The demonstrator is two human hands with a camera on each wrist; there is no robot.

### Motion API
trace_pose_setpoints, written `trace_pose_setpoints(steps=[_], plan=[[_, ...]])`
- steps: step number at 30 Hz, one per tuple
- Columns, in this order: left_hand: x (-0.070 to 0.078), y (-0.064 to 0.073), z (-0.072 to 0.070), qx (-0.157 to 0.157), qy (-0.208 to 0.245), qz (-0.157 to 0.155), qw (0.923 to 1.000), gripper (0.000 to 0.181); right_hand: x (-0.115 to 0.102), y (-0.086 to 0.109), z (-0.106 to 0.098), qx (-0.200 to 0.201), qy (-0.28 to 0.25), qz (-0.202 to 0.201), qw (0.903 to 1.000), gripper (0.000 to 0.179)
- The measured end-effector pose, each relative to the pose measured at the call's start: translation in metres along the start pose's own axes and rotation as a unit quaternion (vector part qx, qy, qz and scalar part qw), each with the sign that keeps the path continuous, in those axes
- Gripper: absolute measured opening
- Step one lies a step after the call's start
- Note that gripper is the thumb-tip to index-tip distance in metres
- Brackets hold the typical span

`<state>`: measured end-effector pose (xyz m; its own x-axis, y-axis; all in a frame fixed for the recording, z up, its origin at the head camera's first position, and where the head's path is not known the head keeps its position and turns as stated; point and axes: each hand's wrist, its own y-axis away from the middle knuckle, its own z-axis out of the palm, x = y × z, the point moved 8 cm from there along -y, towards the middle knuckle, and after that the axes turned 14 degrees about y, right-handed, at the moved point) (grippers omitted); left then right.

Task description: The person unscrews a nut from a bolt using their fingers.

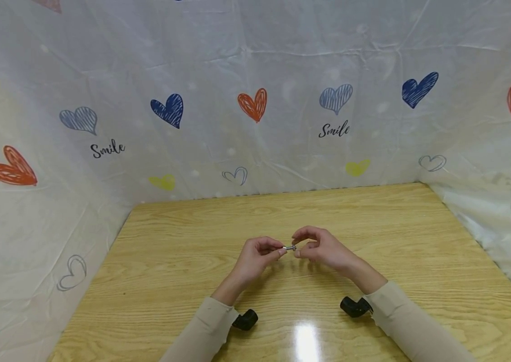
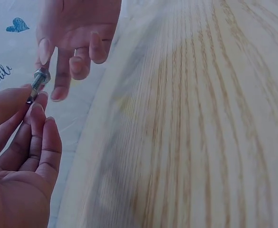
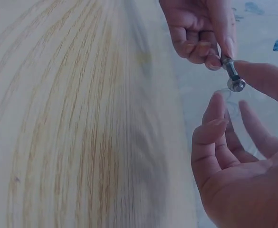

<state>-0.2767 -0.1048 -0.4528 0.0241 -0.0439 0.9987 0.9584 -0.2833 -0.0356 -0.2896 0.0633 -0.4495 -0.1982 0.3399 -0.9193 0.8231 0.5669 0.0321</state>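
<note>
A small silver bolt is held above the table between thumb and fingertips of the left hand. Its threaded shank shows in the left wrist view, pointing away from that hand. On the far end sits a hex nut, the bolt's tip showing through it. The right hand is close around the nut end, thumb and index finger spread to either side with a gap between them. In the right wrist view its other fingers are loosely bent.
Both hands are over a light wood-grain table. A pale sheet printed with hearts hangs behind it and along both sides. Black devices are worn at the two wrists, below the beige sleeves.
</note>
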Motion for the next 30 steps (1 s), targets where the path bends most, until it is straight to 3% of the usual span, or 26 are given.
trace_pose_setpoints(steps=[9,14,17,20,25,30], plan=[[0.0000,-0.0004,-0.0004,0.003,-0.005,0.000,1.0000,0.015,0.0094,-0.0052,0.0018,0.001,0.039,0.029,0.9988,0.041],[-0.0004,-0.0002,0.0001,0.000,0.000,-0.004,1.0000,0.014,0.0049,-0.0036,0.0013,0.000,0.014,0.013,0.9998,0.032],[-0.0009,-0.0006,-0.0006,0.001,0.001,0.000,1.0000,0.015,0.0007,-0.0014,-0.0003,-0.001,-0.004,0.003,1.0000,0.042],[-0.0009,-0.0009,-0.0007,0.001,0.000,0.002,1.0000,0.015,0.0007,-0.0011,-0.0015,0.002,0.004,0.010,0.9999,0.049],[-0.0005,-0.0010,0.0009,-0.001,-0.007,0.002,1.0000,0.015,0.0061,-0.0033,-0.0002,0.002,0.038,0.034,0.9987,0.042],[-0.0007,-0.0016,0.0013,0.000,-0.010,-0.003,0.9999,0.014,0.0045,-0.0032,0.0011,-0.002,0.025,0.025,0.9994,0.036]])
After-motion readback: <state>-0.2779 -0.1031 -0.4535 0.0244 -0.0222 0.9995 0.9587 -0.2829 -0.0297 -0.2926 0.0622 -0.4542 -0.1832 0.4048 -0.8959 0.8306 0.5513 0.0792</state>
